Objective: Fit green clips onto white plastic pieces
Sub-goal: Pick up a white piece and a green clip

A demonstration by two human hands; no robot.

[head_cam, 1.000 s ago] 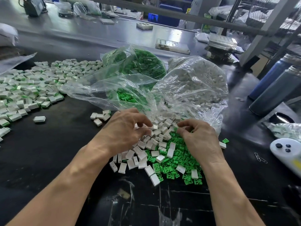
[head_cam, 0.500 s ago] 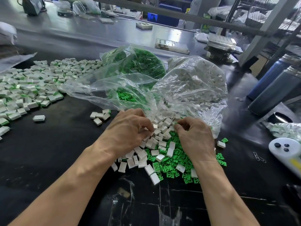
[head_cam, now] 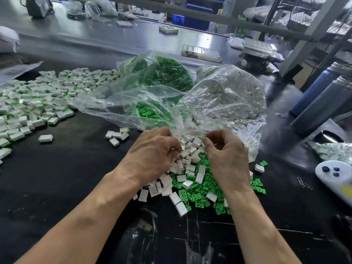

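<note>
Beyond both hands, two clear bags lie on their sides with mouths toward the person: the bag of white pieces [head_cam: 226, 98] ahead of the right hand [head_cam: 227, 159], the bag of green clips [head_cam: 160, 73] ahead of the left hand [head_cam: 152, 155]. Far left spreads the pile of fitted pieces [head_cam: 32, 103]. Between and under the hands lie loose white pieces [head_cam: 187, 164], pointing every way, over loose green clips [head_cam: 198, 197]. The left hand's curled fingers dig into white pieces; the right hand's fingers pinch together, though what they hold is unclear. Both have drawn nearer the bags than a second ago.
</note>
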